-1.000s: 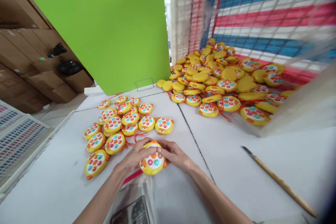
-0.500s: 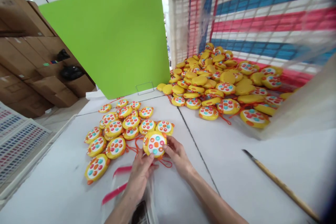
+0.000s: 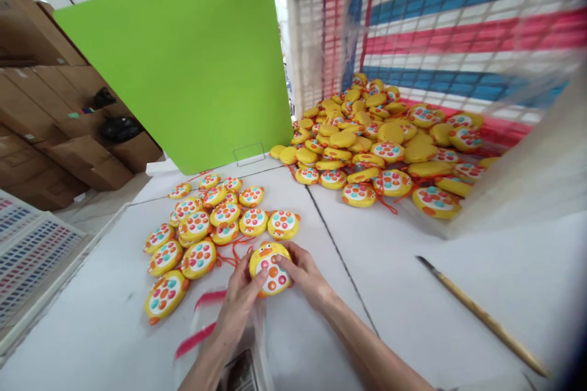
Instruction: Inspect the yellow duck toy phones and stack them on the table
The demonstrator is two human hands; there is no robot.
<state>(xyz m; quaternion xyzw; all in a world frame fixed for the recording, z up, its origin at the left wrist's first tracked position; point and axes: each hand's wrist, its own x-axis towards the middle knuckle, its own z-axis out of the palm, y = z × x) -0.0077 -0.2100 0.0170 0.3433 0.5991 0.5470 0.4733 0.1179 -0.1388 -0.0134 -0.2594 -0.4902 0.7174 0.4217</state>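
Observation:
My left hand and my right hand both hold a yellow duck-shaped toy telephone on the white table, its round white face with orange and teal buttons turned up. Left fingers press its lower left edge, and right fingers rest on its right side. Below my left hand lies a clear plastic bag with a red strip. Several matching toys lie in loose rows just beyond my hands, with orange cords among them.
A big heap of the same toys rises at the back right against a striped woven bag. A green board stands at the back. A wooden-handled tool lies at right. Cardboard boxes are stacked at left.
The toy has turned a little and now shows its duck head at the top. The plastic bag sits nearer my left hand, and the view has shifted slightly.

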